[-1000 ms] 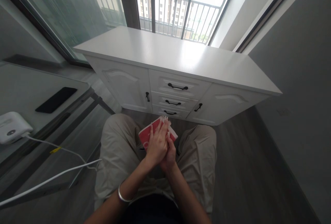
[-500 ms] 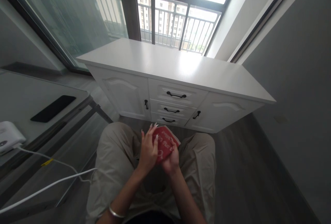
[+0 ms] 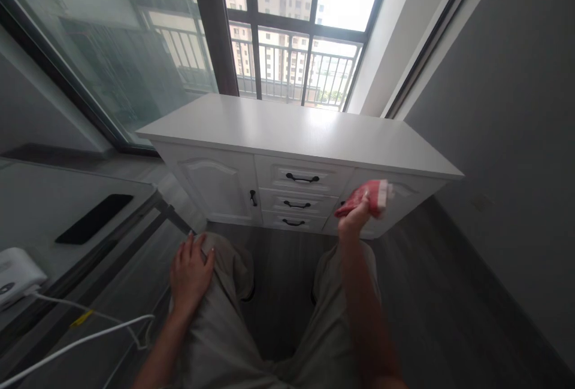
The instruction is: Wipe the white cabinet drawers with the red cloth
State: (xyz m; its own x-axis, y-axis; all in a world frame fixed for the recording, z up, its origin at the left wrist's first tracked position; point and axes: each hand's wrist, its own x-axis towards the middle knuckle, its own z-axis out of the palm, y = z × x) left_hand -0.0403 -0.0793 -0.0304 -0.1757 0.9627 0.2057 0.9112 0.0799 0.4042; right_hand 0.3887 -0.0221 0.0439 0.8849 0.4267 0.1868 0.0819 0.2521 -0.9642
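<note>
My right hand (image 3: 356, 218) is closed around a folded red cloth (image 3: 376, 193) with a pale edge, raised in front of the cabinet's right door. The cloth is smeared by motion. It partly hides the handle of that door. My left hand (image 3: 191, 272) rests palm down on my left knee, fingers stretched out and holding nothing. Ahead stands a white cabinet (image 3: 215, 188) with a bare-looking white top (image 3: 278, 128), a door on each side and three drawers with dark handles (image 3: 302, 178) in the middle.
On the left is a table (image 3: 31, 197) bearing a black phone-like slab (image 3: 94, 219) and a white device (image 3: 18, 275). A white cable (image 3: 85, 340) hangs near my left leg. Behind the cabinet are tall windows (image 3: 287, 48); a grey wall (image 3: 507, 108) rises at the right.
Both hands held the red cloth above my lap. My left hand has let go and moved to my left knee, while my right hand has carried the cloth forward and right.
</note>
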